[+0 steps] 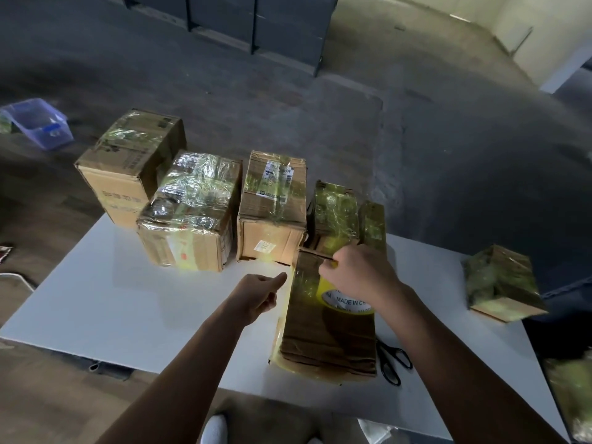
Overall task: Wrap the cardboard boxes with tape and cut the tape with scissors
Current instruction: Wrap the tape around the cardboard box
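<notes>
The floor (224, 91) is grey concrete, mottled and scuffed, with a darker curved shadow band across the right side. At the far end stands a row of dark grey cabinets (256, 20) on thin black legs. To the upper right, a pale wall (544, 33) catches brighter light, and the floor near it looks lighter. The counter (128, 299) is a flat white surface, lit most strongly near its middle and dimmer toward its edges. On the floor at far left sits a translucent blue plastic bin (38, 123), tilted. General lighting is dim.
</notes>
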{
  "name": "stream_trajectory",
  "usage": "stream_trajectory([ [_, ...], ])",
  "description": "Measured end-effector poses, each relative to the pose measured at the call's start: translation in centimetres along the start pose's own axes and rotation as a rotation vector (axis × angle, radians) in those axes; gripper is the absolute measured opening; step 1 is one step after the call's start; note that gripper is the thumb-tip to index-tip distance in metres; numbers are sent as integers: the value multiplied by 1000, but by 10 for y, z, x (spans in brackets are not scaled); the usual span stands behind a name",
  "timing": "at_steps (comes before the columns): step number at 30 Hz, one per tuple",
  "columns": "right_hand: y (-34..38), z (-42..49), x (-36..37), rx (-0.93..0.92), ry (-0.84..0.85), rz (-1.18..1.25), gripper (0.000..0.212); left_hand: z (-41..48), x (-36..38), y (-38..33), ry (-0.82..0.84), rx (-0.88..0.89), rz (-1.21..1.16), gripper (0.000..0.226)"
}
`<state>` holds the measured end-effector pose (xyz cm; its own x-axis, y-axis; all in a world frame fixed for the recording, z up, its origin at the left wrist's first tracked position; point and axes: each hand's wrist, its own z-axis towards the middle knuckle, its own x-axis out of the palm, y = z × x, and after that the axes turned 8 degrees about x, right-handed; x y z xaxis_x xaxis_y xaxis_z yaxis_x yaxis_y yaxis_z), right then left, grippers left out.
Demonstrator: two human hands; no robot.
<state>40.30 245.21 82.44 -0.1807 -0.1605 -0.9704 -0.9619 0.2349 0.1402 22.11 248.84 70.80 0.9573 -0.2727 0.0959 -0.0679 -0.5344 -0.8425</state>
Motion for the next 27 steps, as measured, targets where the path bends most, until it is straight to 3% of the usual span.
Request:
stream_trajectory([
  [5, -2, 0, 1, 0, 0, 16, 45, 2, 10, 6, 84, -123, -225, 31],
  [8, -3, 0, 2, -7, -8, 27, 46, -2, 21, 13, 204, -95, -368, 33],
  [12, -5, 2, 3, -6, -14, 20, 44, -5, 28, 18, 99, -105, -322, 44],
  [15, -6, 0, 4, -16, -35, 12, 44, -8, 30, 22, 84, -169, -284, 65],
  [18, -7, -1, 5, -30, -54, 21, 44, -8, 32, 23, 76, -117, -228, 57],
  [24, -7, 2, 6, -20, -56, -5, 44, -6, 46, 14, -301, 173, 2, 32],
  [27, -10, 2, 4, -52, -67, 77, 38, -9, 55, 0, -275, 313, 176, 38],
])
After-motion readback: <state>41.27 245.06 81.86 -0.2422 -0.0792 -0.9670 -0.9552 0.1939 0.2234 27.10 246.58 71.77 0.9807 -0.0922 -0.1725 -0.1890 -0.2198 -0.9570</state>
